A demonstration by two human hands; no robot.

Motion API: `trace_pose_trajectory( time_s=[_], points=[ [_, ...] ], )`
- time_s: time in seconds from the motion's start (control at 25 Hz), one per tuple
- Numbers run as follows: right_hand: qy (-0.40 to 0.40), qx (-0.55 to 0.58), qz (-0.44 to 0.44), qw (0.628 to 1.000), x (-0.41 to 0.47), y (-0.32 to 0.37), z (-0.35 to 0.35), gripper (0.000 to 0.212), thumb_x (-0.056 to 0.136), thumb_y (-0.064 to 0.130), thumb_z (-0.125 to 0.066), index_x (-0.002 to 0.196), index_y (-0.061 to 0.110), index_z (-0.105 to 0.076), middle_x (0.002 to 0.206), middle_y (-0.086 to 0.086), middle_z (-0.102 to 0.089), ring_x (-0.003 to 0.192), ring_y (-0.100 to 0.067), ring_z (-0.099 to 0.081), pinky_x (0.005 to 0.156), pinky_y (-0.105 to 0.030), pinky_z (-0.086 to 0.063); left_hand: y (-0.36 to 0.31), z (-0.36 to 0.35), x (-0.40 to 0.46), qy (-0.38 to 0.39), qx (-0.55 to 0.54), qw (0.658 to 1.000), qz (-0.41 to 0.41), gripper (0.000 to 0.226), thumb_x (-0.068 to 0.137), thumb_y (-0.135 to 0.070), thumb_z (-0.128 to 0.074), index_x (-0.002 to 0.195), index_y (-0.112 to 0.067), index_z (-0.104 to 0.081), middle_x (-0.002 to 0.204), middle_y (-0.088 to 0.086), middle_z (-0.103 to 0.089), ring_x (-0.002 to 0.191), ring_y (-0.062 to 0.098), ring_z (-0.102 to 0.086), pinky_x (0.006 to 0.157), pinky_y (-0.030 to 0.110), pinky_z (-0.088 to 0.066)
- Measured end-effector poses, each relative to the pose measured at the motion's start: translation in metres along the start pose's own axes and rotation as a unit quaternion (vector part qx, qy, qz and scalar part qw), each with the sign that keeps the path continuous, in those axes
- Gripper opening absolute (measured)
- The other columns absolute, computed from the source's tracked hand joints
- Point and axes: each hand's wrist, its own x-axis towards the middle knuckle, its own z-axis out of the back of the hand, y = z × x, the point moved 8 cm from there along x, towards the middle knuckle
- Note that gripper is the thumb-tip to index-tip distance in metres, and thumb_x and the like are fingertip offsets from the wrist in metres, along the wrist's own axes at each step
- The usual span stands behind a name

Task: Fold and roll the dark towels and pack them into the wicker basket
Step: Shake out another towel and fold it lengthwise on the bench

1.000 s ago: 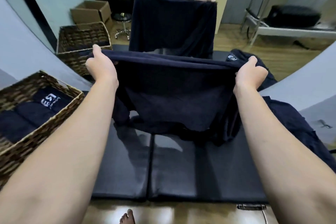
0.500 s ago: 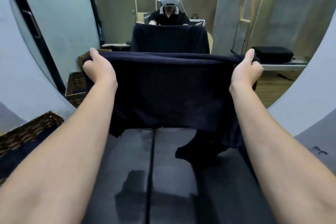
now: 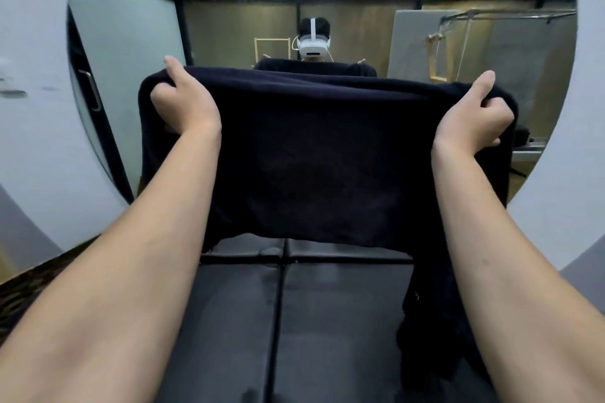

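Observation:
A dark navy towel (image 3: 324, 160) hangs spread out in the air in front of me, above the black padded surface (image 3: 327, 321). My left hand (image 3: 183, 105) grips its upper left corner, thumb up over the top edge. My right hand (image 3: 474, 118) grips the upper right corner the same way. The towel's right side trails down past my right forearm to the padding. A strip of the wicker basket (image 3: 19, 298) shows at the lower left edge, mostly hidden by my left arm.
A large round mirror (image 3: 540, 52) stands straight ahead and reflects a person wearing a white headset, holding the same towel. Grey wall surrounds the mirror. A glass door with a handle (image 3: 91, 88) shows in the reflection on the left.
Both hands have lifted the towel higher and held it wider. My view has tilted up, so the baskets and the other towels have dropped out of sight and more of the mirror shows.

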Motion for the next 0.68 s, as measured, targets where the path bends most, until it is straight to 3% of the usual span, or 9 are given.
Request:
trace_pose_trajectory(
  time_s=[0.12,0.24,0.36,0.44,0.52,0.56,0.6,0.64,0.68],
  points=[
    [-0.016,0.009,0.017,1.0,-0.001,0.006,0.005,0.056,0.101,0.049,-0.046,0.055,0.021,-0.031,0.053,0.01,-0.04,0.063,-0.018,-0.048,0.112,-0.038,-0.023,-0.01,0.009,0.002,-0.043,-0.005,0.999,-0.016,0.049,0.101,-0.044,-0.051,0.059,-0.02,-0.045,0.063,-0.011,-0.056,0.067,0.015,-0.058,0.09,0.033,-0.049],
    [-0.032,0.003,0.052,0.998,0.0,0.003,0.004,0.058,0.1,0.049,-0.048,0.055,0.021,-0.025,0.051,0.008,-0.032,0.054,-0.017,-0.037,0.097,-0.026,-0.021,-0.009,0.014,0.014,-0.077,-0.022,0.996,-0.043,0.051,0.099,-0.041,-0.054,0.054,-0.02,-0.043,0.055,-0.007,-0.057,0.058,0.013,-0.055,0.094,0.038,-0.049],
    [-0.022,-0.009,0.083,0.996,0.001,-0.008,-0.01,0.059,0.098,0.051,-0.048,0.056,0.019,-0.022,0.051,0.006,-0.028,0.053,-0.018,-0.034,0.093,-0.025,-0.019,0.01,0.007,0.031,-0.094,0.002,0.994,-0.059,0.051,0.098,-0.042,-0.053,0.054,-0.019,-0.041,0.058,-0.002,-0.059,0.067,0.023,-0.055,0.103,0.037,-0.043],
    [0.018,-0.044,0.07,0.996,0.003,-0.035,-0.036,0.059,0.098,0.051,-0.049,0.056,0.019,-0.023,0.05,0.005,-0.03,0.052,-0.016,-0.036,0.094,-0.027,-0.021,0.042,-0.004,0.047,-0.089,0.063,0.993,-0.05,0.047,0.099,-0.045,-0.049,0.064,-0.015,-0.054,0.079,0.0,-0.071,0.084,0.023,-0.063,0.109,0.034,-0.031],
    [0.127,-0.057,0.024,0.99,0.007,-0.086,-0.079,0.057,0.097,0.05,-0.052,0.053,0.017,-0.038,0.051,0.006,-0.045,0.052,-0.012,-0.038,0.09,-0.032,-0.024,0.093,-0.027,0.064,-0.02,0.136,0.99,-0.011,0.048,0.1,-0.049,-0.044,0.083,-0.011,-0.068,0.098,0.002,-0.074,0.098,0.023,-0.064,0.108,0.035,-0.029],
    [0.214,-0.061,-0.015,0.975,0.004,-0.122,-0.104,0.05,0.097,0.049,-0.056,0.06,0.014,-0.058,0.063,0.007,-0.063,0.059,-0.01,-0.046,0.087,-0.033,-0.027,0.133,-0.042,0.071,0.044,0.173,0.984,0.022,0.048,0.101,-0.051,-0.042,0.091,-0.012,-0.07,0.104,0.002,-0.072,0.101,0.023,-0.062,0.103,0.033,-0.035],
    [0.299,-0.079,-0.061,0.949,-0.004,-0.16,-0.123,0.042,0.097,0.047,-0.058,0.087,0.009,-0.074,0.092,0.003,-0.075,0.077,-0.01,-0.058,0.087,-0.03,-0.032,0.172,-0.055,0.072,0.119,0.206,0.969,0.059,0.049,0.101,-0.054,-0.041,0.101,-0.014,-0.069,0.111,0.002,-0.068,0.105,0.022,-0.059,0.098,0.03,-0.039],
    [0.375,-0.111,-0.104,0.915,-0.015,-0.193,-0.134,0.04,0.097,0.045,-0.06,0.116,0.012,-0.073,0.119,0.006,-0.07,0.099,-0.009,-0.06,0.09,-0.027,-0.036,0.21,-0.063,0.069,0.189,0.232,0.95,0.095,0.054,0.1,-0.058,-0.04,0.119,-0.015,-0.066,0.123,0.001,-0.063,0.114,0.021,-0.057,0.099,0.028,-0.04],
    [0.42,-0.16,-0.117,0.886,-0.022,-0.227,-0.135,0.045,0.098,0.044,-0.061,0.132,0.014,-0.065,0.13,0.01,-0.061,0.112,-0.008,-0.056,0.095,-0.024,-0.038,0.251,-0.064,0.064,0.235,0.262,0.928,0.124,0.064,0.097,-0.063,-0.042,0.137,-0.015,-0.058,0.136,0.001,-0.058,0.125,0.022,-0.053,0.105,0.028,-0.037]
  ],
)
